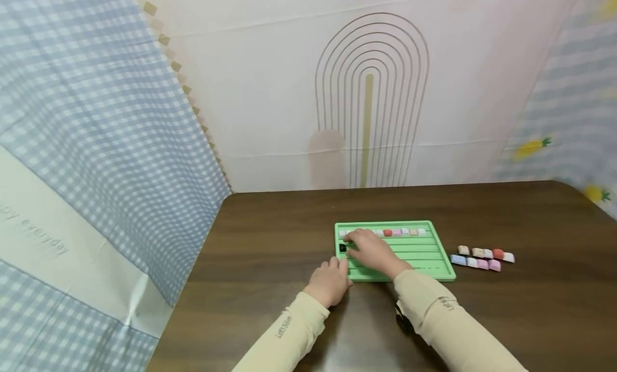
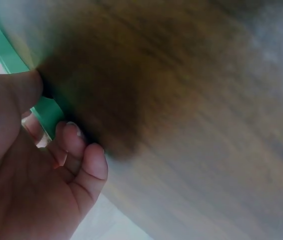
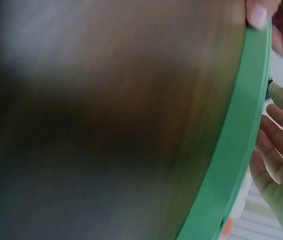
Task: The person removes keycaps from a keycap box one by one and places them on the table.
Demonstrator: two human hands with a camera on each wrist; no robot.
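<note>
A light green slotted tray lies on the table with a row of small keycaps, white, red, pink and cream, along its far slot. A black keycap sits at the left end of the slot below. My left hand grips the tray's near left corner, thumb and fingers on either side of its rim in the left wrist view. Over the tray's left part reaches my right hand, fingertips close by the black keycap and hiding part of the far row. In the right wrist view its fingers are loosely bent and apart.
Right of the tray, two short rows of loose keycaps lie on the brown wooden table. A patterned cloth hangs behind the table, and a blue checked one hangs at the left.
</note>
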